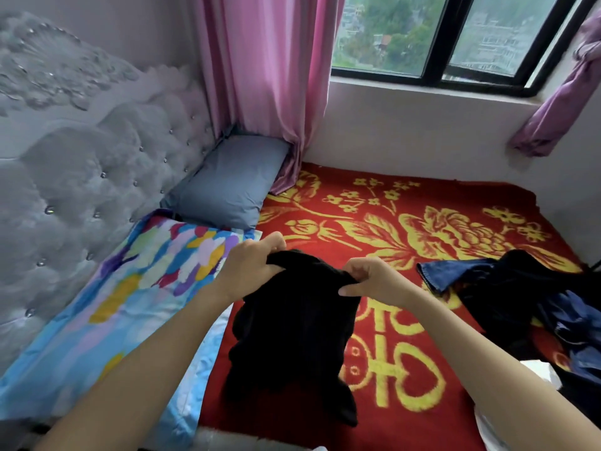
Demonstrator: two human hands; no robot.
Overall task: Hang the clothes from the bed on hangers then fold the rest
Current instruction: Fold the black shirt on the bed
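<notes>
Head view: one soft black knitted garment [292, 336] hangs crumpled and lumpy from its top edge, its lower part lying over the red bed blanket with yellow flowers [406, 369] near the bed's front edge. Two hands hold that top edge: the left hand [252, 266] bunches the cloth in curled fingers, and the right hand [374, 281] pinches it between thumb and fingers. One heap of dark blue and black clothes [527, 297] lies to the right. Two pillows lie by the headboard: one grey-blue pillow [231, 183] and one paint-dab print pillow [136, 288].
</notes>
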